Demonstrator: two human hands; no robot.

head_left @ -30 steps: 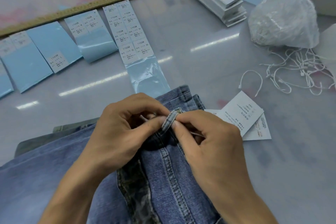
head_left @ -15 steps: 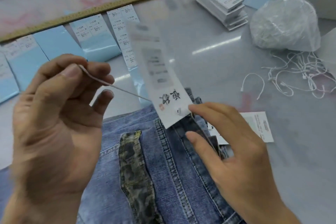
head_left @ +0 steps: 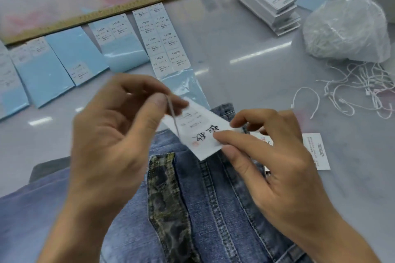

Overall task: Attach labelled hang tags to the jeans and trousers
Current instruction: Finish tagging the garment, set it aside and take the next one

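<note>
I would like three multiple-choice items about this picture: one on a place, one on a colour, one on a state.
1. Where does the stack of white hang tags lie?
A. at the far right of the grey table
B. on the blue denim jeans
C. under the left hand

2. What colour is the backing of the sheets of size stickers?
A. red
B. light blue
C. black

3. What does the left hand do?
A. lies flat on the table
B. pinches the thin string
C. grips the wooden ruler

Answers:
1 A: the stack sits beside the clear plastic bag of white strings.
2 B: the bare backing shows light blue.
3 B: thumb and forefinger pinch the thin string, while the right hand holds the white printed hang tag over the blue denim jeans.
</note>
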